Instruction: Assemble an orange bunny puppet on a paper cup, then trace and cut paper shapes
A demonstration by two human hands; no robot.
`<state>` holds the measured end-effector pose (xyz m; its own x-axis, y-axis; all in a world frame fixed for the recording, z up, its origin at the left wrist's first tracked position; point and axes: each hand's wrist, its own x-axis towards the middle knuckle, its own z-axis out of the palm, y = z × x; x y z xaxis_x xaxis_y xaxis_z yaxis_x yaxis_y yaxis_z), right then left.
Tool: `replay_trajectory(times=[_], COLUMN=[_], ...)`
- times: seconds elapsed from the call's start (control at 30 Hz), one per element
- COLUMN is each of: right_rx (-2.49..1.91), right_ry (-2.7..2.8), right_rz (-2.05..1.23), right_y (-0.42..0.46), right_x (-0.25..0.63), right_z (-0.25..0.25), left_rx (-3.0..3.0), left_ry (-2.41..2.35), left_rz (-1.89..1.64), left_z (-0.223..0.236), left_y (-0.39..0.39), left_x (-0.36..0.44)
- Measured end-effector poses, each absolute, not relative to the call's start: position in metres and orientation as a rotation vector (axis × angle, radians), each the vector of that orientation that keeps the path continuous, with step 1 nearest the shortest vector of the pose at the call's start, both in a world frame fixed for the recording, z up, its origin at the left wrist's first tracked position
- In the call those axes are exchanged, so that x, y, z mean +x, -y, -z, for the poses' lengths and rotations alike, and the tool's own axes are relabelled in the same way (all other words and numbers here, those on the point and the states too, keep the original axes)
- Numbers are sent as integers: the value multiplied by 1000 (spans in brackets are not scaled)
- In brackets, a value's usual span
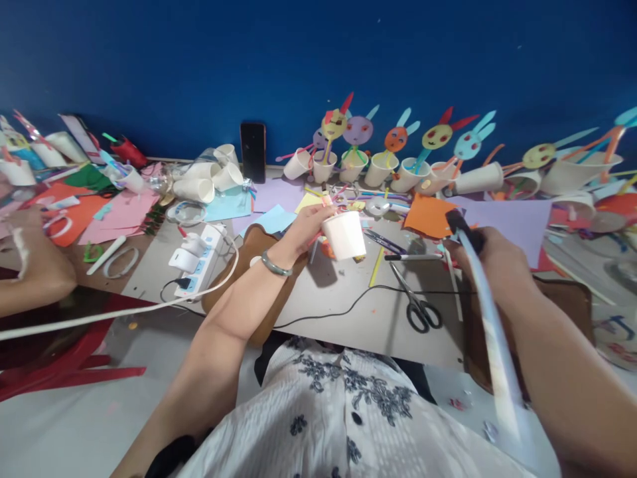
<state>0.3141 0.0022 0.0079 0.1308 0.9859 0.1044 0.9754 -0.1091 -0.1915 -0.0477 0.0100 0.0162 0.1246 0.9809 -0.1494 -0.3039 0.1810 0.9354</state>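
left hand (pixel 309 229) holds white cup (pixel 344 236); right hand (pixel 497 262) grips dark tool (pixel 454 222); pen (pixel 386 243) markings illegible

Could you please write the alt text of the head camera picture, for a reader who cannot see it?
A person's left hand holds a white paper cup over a cluttered table, while the right hand grips a dark, blurred object. Behind, colourful long-eared paper faces rise from white cups before a blue wall; scissors lie nearer.
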Motion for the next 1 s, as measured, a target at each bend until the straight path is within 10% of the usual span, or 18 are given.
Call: replay_trajectory(times=[0.4,0.7,1.0], right_rx=[-2259,-1020,-1672], right_ry=[2154,2833,2813], right_rz=[-105,-316,-14], right_y=[-33,-4,-29], right_x=[308,192,144], right_z=[1,-2,5], left_rx=[637,526,510], left_ry=[-989,-805,-779], left_rz=[-1324,-1408,-1417], left_z=[-13,-16,-13], left_y=[-17,-19,-20], left_x=[-41,-42,-41])
